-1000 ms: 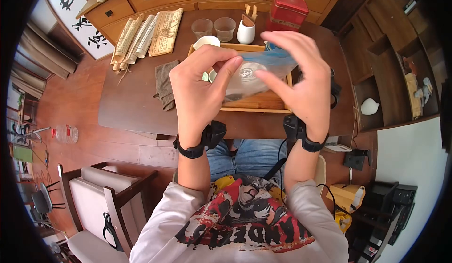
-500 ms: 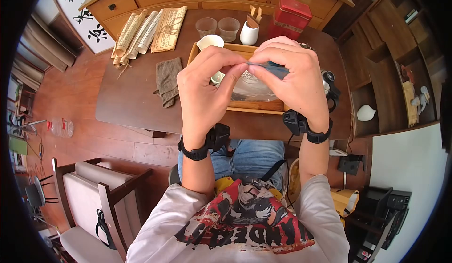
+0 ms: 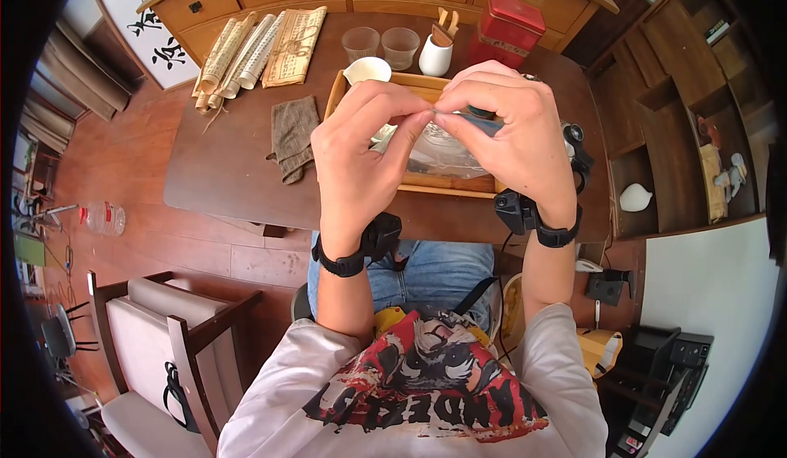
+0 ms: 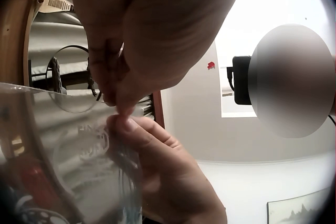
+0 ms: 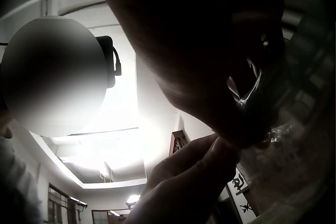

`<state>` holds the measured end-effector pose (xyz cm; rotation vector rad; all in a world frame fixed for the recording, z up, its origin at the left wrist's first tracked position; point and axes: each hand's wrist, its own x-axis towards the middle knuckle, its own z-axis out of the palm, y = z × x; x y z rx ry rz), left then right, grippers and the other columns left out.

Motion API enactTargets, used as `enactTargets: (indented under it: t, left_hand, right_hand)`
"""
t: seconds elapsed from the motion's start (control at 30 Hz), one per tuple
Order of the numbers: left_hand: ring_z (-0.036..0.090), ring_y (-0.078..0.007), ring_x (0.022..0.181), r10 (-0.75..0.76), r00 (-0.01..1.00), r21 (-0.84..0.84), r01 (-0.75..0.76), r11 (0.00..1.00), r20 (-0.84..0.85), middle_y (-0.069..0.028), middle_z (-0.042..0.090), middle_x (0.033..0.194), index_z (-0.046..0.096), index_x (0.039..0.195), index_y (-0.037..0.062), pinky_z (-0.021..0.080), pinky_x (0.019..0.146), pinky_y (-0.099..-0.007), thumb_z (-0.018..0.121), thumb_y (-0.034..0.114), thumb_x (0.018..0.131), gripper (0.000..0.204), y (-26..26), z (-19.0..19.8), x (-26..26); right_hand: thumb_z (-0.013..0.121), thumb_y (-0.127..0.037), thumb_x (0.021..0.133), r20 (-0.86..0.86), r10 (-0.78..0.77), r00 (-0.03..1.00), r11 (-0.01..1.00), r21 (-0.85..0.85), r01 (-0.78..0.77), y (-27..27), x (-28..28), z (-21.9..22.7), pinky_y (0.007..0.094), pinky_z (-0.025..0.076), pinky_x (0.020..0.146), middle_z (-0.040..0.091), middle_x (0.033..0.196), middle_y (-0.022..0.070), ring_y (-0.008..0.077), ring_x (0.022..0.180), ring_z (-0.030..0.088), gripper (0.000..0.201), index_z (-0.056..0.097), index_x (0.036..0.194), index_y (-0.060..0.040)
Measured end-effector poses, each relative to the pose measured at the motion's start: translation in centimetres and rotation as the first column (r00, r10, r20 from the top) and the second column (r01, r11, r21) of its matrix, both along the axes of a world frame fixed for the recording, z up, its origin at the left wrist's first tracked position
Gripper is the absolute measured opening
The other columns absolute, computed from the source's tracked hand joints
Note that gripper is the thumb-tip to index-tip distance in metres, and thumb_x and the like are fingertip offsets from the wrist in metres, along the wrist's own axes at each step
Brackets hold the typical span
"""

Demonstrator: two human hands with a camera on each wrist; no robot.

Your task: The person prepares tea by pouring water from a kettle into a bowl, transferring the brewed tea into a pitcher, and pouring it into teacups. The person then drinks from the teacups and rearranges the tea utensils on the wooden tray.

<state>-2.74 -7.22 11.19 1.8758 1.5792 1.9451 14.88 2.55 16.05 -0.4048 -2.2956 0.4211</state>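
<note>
Between my hands hangs a clear plastic bag (image 3: 438, 156), with pale printed lettering on it in the left wrist view. My left hand (image 3: 361, 150) pinches its top edge between thumb and forefinger. Right beside that, fingertips almost meeting, my right hand (image 3: 520, 134) pinches the same edge. The bag overlaps a wooden tray (image 3: 443, 190) behind it in the head view. A white pouring cup (image 3: 367, 70) sits at the tray's far left corner. In the right wrist view the bag (image 5: 286, 166) is dark and partly hidden by the right hand.
Two glass cups (image 3: 400, 48), a white holder with wooden tools (image 3: 435, 58) and a red tin (image 3: 508, 27) stand at the back of the table (image 3: 238, 163). Paper scrolls (image 3: 238, 52) lie back left. A brown cloth (image 3: 293, 140) lies left of the tray.
A second ago my right hand was spread apart from the left, with the bag tilted between them. It has come in to the left and pinches the edge; since then both hands have barely moved.
</note>
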Motion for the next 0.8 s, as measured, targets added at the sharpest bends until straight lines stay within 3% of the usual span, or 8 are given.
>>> enactTargets:
  t: [0.2,0.6,0.8]
  left_hand:
    - [0.076,-0.0254,0.088,0.038,0.999,0.043,-0.038,0.998,0.021,-0.0096,0.078,0.097,0.081,0.101,0.0018,0.060,0.078,-0.0349,0.084,-0.004,0.089,0.014,0.19,-0.28,0.12]
    - [0.073,-0.0270,0.085,0.054,0.998,0.057,-0.052,0.997,-0.044,-0.0105,0.074,0.094,0.077,0.099,0.0009,0.059,0.076,-0.0360,0.081,-0.007,0.090,0.013,0.28,-0.33,0.00]
    - [0.072,-0.0267,0.085,0.028,1.000,0.031,-0.028,0.999,-0.007,-0.0105,0.072,0.096,0.073,0.101,0.0005,0.059,0.076,-0.0360,0.081,-0.006,0.091,0.014,0.16,-0.43,-0.26]
  right_hand:
    - [0.087,-0.008,0.085,0.001,-0.008,1.000,0.995,-0.097,0.008,-0.24,-0.42,0.52,0.0425,0.058,0.080,0.077,0.090,0.0131,0.0345,0.090,0.072,0.013,0.080,0.095,-0.0025]
    - [0.081,-0.007,0.087,0.056,0.046,0.997,0.996,0.077,-0.050,0.32,-0.79,0.65,0.0444,0.056,0.078,0.074,0.087,0.0120,0.0336,0.087,0.070,0.007,0.076,0.091,-0.0034]
    - [0.083,-0.009,0.087,0.027,0.033,0.999,0.999,-0.038,-0.032,0.03,-0.93,0.32,0.0454,0.056,0.075,0.075,0.087,0.0114,0.0337,0.087,0.070,0.010,0.078,0.093,-0.0033]
